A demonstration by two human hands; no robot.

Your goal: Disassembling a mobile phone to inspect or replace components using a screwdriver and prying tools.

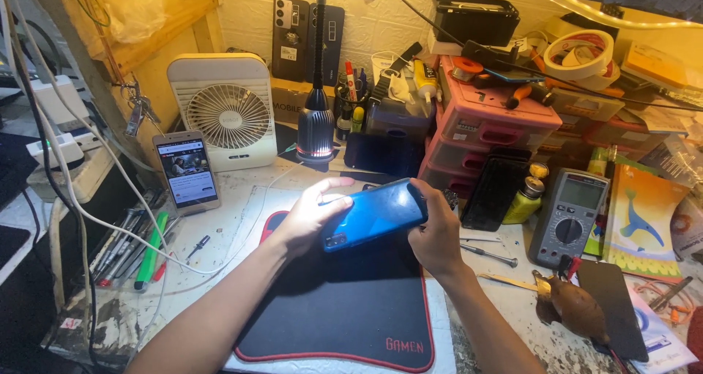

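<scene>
Left hand: the left hand (311, 216) is closed on the near-left end of a blue smartphone (375, 213); the thumb is laid across its glossy back, the other fingers are hidden beneath it.
Right hand: the right hand (437, 235) is wrapped around the right end of the same phone, with the fingertips curled over its far edge.
Blue smartphone: it is held back-up and tilted, raised above the bench, with the camera end toward the left hand. It is lit by the lamp directly behind it.
Mat: a black mat with red trim (344, 308) is laid on the bench below both hands.
Lamp: a gooseneck lamp (316, 128) is stood just beyond the phone, its head pointed downward.
Left of the hands: a white desk fan (225, 114) and a second smartphone (187, 172), propped with its screen lit, are placed here; pens and tools (135, 246) are laid near the bench edge.
Right of the hands: a grey multimeter (570, 216), a small yellow bottle (527, 200) and pink drawer boxes (487, 121) are located here.
</scene>
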